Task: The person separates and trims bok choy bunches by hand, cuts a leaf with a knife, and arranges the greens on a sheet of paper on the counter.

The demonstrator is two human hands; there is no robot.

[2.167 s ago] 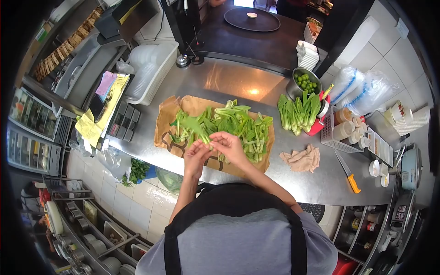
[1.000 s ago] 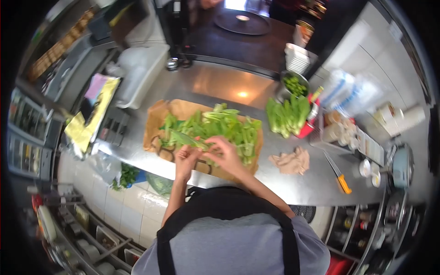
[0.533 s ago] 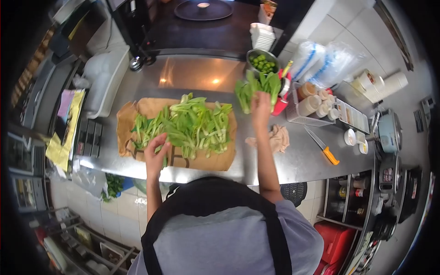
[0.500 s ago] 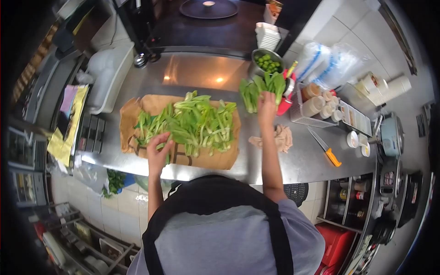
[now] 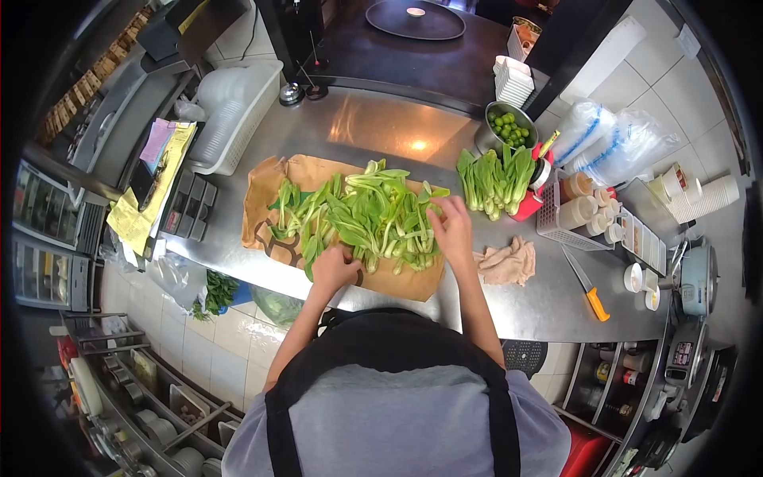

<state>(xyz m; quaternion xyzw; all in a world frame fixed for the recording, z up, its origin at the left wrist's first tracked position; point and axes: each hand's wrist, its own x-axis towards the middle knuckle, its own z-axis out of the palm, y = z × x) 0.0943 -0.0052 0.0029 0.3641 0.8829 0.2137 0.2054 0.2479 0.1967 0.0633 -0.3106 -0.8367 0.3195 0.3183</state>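
Greens (image 5: pixel 381 219) heaped on brown paper (image 5: pixel 261 179), centre of frame, on the worktop (image 5: pixel 306 131). Left grip (image 5: pixel 335 269) at the heap's lower edge, fingers curled; can't tell if closed on a stalk. Right grip (image 5: pixel 452 228) at the heap's right edge, fingers bent by the leaf tips; can't tell if it has anything pinched.

Handling, judged by look: each piece light; leaves soft, floppy, easy to bruise or tear; pale stalks stiffer, may snap, maybe slick if wet. Best hold: pinch at the thick stalk base, not the leaf. Pieces overlap, so neighbours may drag along.

Second bunch (image 5: pixel 497 183) right of centre, stalks toward the bottom of frame, apart from the heap.

Containers: metal bowl (image 5: pixel 482 138), upper right, limes (image 5: pixel 510 129) inside. White basket (image 5: pixel 569 234), right, bottles (image 5: pixel 578 210) standing in it. White bin (image 5: pixel 253 126), upper left, stacked clear plastic containers (image 5: pixel 225 99). Round tray (image 5: pixel 397 25), top centre, one small dish (image 5: pixel 416 13). Small cups (image 5: pixel 633 277) far right; contents too small to tell.
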